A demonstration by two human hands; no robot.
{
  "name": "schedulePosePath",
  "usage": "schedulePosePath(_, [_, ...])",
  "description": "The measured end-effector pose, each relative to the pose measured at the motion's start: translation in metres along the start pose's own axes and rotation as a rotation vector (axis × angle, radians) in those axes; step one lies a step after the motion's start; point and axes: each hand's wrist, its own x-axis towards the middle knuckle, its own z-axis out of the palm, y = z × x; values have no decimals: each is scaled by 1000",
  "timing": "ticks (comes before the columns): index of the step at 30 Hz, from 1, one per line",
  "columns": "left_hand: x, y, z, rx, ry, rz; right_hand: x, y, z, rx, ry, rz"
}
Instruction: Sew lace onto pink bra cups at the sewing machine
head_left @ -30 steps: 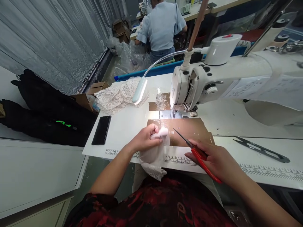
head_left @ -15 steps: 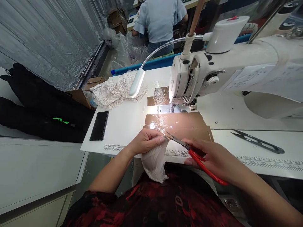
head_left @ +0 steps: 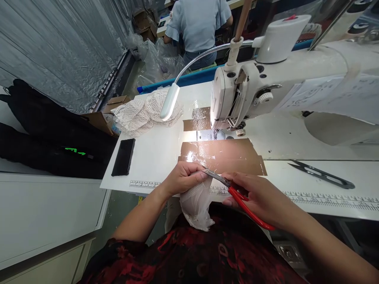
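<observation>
My left hand (head_left: 182,178) is closed on a piece of white lace fabric (head_left: 197,203) that hangs over the near edge of the sewing table (head_left: 154,157). My right hand (head_left: 260,197) grips red-handled scissors (head_left: 237,193), whose blades point left and touch the top edge of the fabric right at my left fingertips. Both hands sit just in front of the brown taped patch (head_left: 225,156) under the white sewing machine (head_left: 266,86).
A black phone (head_left: 123,156) lies at the table's left. A heap of white lace (head_left: 142,112) sits at the back left under a gooseneck lamp (head_left: 169,102). Black thread snips (head_left: 321,174) lie to the right. Another person in a light blue top (head_left: 199,23) works behind. Black fabric (head_left: 44,134) lies at left.
My right hand brought the scissors left until the blades met the fabric at my left fingers. My left hand drew the lace slightly toward me.
</observation>
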Motion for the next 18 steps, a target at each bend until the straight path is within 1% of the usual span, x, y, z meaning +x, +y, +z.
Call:
schedulePosePath(4, [0, 1, -1, -11, -4, -34, -2, 6, 2, 55, -94, -11])
schedulePosePath(9, [1, 3, -1, 2, -10, -37, -4, 12, 5, 66, -131, 5])
schedulePosePath(12, [2, 2, 2, 41, -16, -41, -5, 13, 7, 49, -128, 25])
schedulePosePath(13, [2, 3, 2, 57, -17, -39, -6, 14, 8, 41, -112, 37])
schedulePosePath(15, [2, 6, -1, 112, -9, -23, -11, 19, 7, 10, -39, 76])
schedulePosePath(17, [3, 13, -13, 191, 6, -28, -21, 29, 3, -43, 86, 133])
schedulePosePath(18, [4, 17, -23, 250, 8, -44, -29, 36, -2, -72, 154, 168])
